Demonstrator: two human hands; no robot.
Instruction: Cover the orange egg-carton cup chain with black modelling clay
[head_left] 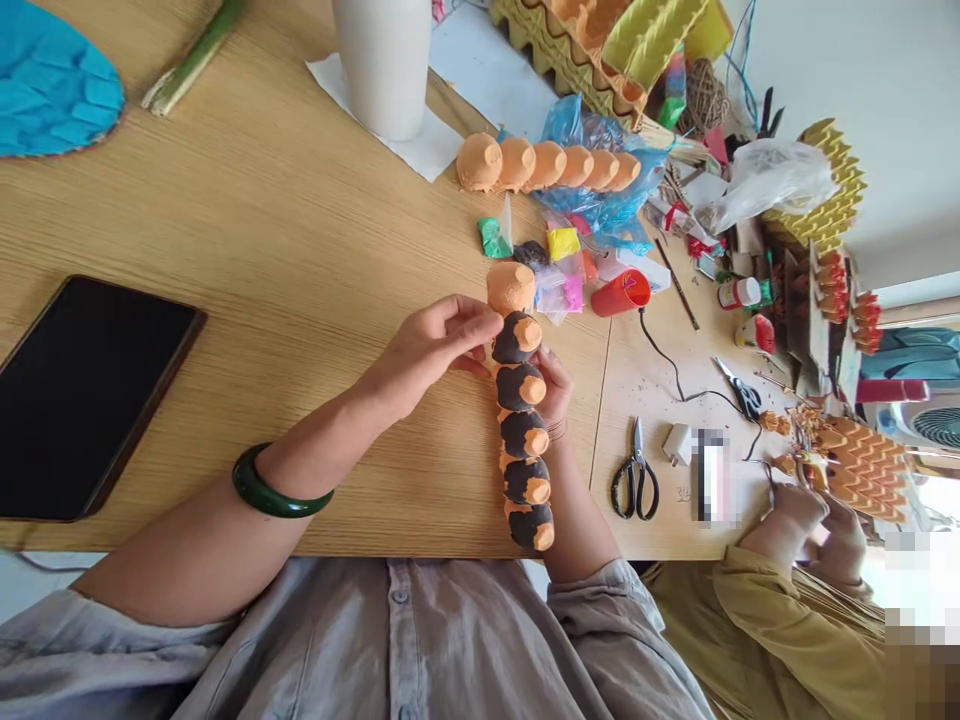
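An orange strip of egg-carton cups [523,440] stretches above the table in front of me. Black, clay-like patches cover the sides of most cups and leave their tips orange; the topmost cup is all orange. My left hand [442,345], with a dark green bangle on the forearm, has thumb and fingers closed at the strip's left edge, by the upper cups. From behind and to the right, my right hand [553,388] grips the strip, its fingers partly hidden. Small packets of green [493,238], black [531,254] and yellow [563,242] material lie just beyond.
Another orange cup strip [547,165] lies beyond, near a white cylinder [382,70]. A black tablet [94,395] is at left, a blue textured piece [56,85] at far left. Scissors [636,475] and a red cup [621,293] are at right. A co-worker's hands [814,515] hold orange pieces.
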